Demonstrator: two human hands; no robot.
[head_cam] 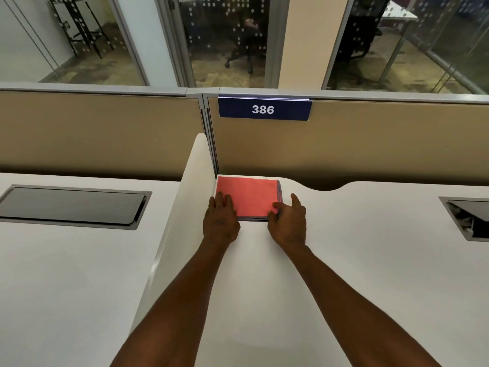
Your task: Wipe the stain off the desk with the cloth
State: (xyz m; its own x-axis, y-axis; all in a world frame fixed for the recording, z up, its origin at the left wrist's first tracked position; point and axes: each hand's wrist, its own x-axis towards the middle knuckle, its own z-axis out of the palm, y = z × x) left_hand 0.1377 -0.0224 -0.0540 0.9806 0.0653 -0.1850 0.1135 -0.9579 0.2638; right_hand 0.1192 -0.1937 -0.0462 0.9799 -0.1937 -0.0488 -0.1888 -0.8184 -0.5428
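A folded pink cloth [251,197] lies flat in the far left corner of the white desk [344,260], against the beige partition. My left hand [221,221] rests palm down on the cloth's near left corner, fingers spread. On the cloth's near right corner, my right hand [288,221] has its fingertips at the edge and its thumb raised apart. Neither hand has lifted the cloth. No stain is visible on the desk surface.
A white side divider [182,213] runs along the desk's left edge. Beyond it lies a neighbouring desk with a closed cable hatch [71,206]. An open cable hatch [468,218] sits at the right. A blue sign reading 386 [264,109] hangs on the partition.
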